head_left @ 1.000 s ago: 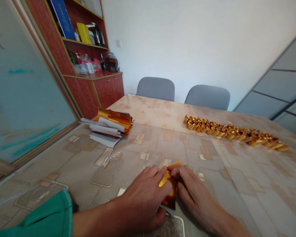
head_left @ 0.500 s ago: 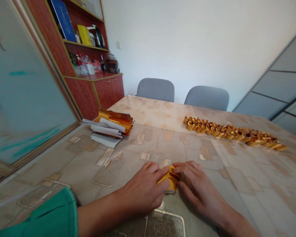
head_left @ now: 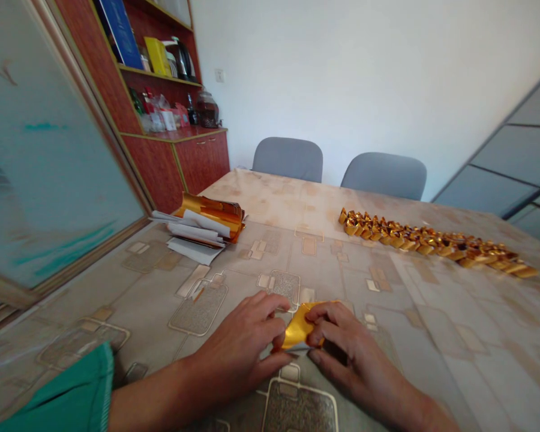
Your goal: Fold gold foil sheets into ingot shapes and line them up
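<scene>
A small folded piece of gold foil paper (head_left: 298, 329) lies low over the table between my hands, its pale underside showing along the near edge. My left hand (head_left: 252, 336) has its thumb and curled fingers at the paper's left corner, seemingly pinching it. From the other side, my right hand (head_left: 348, 345) grips the paper, fingertips bent over its top and thumb near the front edge. The right end of the paper is partly hidden behind those fingers.
A stack of curled gold sheets (head_left: 211, 210) with white backing lies at the left of the patterned table (head_left: 252, 276). Rows of folded gold foil pieces (head_left: 432, 240) stand at the right. Two grey chairs (head_left: 288, 157) are behind the table, with a red-brown cabinet (head_left: 202, 159) at the left.
My left hand has drawn slightly left, its fingers no longer lying across the paper. My right fingers have moved over the paper, whose gold face now looks wider and curved.
</scene>
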`<state>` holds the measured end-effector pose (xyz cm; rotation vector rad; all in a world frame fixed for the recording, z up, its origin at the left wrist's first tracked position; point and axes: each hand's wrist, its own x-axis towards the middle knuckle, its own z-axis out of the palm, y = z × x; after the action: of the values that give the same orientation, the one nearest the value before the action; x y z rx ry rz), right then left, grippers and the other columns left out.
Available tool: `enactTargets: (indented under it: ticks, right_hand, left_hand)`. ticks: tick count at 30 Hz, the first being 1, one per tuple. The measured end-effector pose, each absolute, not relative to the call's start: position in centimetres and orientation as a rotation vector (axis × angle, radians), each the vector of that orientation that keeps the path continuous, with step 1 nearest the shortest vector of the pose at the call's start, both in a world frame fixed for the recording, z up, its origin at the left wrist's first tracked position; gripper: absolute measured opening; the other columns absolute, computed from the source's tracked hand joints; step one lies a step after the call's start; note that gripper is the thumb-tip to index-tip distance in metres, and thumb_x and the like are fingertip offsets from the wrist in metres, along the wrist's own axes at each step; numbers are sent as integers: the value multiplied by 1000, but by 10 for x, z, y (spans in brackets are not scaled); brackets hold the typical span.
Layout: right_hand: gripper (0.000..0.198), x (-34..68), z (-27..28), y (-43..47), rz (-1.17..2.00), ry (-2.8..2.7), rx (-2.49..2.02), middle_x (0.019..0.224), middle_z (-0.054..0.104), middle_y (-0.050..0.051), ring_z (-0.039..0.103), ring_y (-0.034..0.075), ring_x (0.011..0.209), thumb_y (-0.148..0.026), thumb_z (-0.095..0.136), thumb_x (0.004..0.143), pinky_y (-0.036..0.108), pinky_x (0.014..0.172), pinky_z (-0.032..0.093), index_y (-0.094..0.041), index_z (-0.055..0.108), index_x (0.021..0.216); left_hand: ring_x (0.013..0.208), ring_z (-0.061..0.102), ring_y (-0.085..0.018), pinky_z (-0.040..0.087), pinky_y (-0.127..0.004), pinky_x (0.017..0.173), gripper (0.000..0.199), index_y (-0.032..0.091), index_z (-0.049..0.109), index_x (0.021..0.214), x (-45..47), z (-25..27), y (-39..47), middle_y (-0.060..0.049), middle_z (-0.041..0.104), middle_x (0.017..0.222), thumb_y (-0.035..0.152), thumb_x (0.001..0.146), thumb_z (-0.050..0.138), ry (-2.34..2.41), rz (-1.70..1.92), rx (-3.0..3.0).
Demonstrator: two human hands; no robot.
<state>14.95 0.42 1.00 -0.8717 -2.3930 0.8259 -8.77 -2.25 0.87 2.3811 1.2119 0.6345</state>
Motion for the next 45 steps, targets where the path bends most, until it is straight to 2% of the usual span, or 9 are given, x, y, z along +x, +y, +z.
enactTargets:
  ticks: [3,9,17,21,27,34,37,41,45]
  right_hand:
    - [10,147,9,4,859,-2352,-897,109,60,5,56,23,105,-13,59,91,38,88,47,-23,60,87]
    - [15,139,6,4,884,-2295,-989,103,59,7,55,23,98,-17,52,95,39,83,46,-21,57,82]
    - [17,131,-6,4,724,-2276,-1069,91,58,6,54,24,88,-6,54,82,38,75,43,-21,50,74]
    - [18,130,-9,4,678,-2281,-1074,90,59,5,55,24,87,-5,54,79,38,75,42,-21,50,73]
    - [19,130,-12,4,663,-2265,-1038,89,58,4,54,23,85,-4,53,80,36,73,40,-21,48,73]
    - [21,131,-10,6,667,-2266,-1024,86,56,2,52,21,81,-5,56,82,33,71,38,-23,46,80]
    - [21,132,-9,6,663,-2272,-1012,85,55,1,51,21,79,-7,58,86,33,70,38,-23,45,82]
    - [21,136,-7,6,766,-2303,-1039,90,56,2,52,22,86,-9,60,90,34,75,40,-23,47,82]
    - [18,141,-5,9,872,-2335,-999,99,58,4,53,22,95,-10,57,93,36,82,43,-22,50,83]
  left_hand:
    - [114,54,-26,45,-41,95,12,20,63,75,-91,3,-27,-6,60,125,19,84,70,1269,692,2313]
    - [114,54,-27,43,-44,96,13,19,64,73,-89,0,-27,-5,63,121,19,82,73,1348,736,2202]
    - [118,53,-28,40,-46,100,15,18,62,70,-85,-2,-29,-6,62,124,14,76,75,1421,766,2149]
    - [117,53,-27,40,-44,99,18,19,59,72,-87,-4,-28,-5,62,123,16,77,76,1412,772,2165]
    - [115,53,-23,41,-40,97,23,19,54,82,-89,-6,-27,-3,62,120,15,78,76,1397,770,2212]
    - [110,54,-22,42,-39,96,7,23,64,101,-82,-2,-22,-4,62,122,24,94,62,1220,803,2596]
    - [102,55,-20,41,-39,99,11,23,66,103,-79,-3,-24,-3,66,111,25,99,55,1111,761,2785]
    - [91,57,-18,36,-41,107,16,16,65,102,-79,-8,-32,-4,66,94,18,100,49,1035,656,2920]
    - [98,60,-20,34,-42,111,25,15,60,122,-86,-7,-37,-6,67,103,16,100,47,990,532,2895]
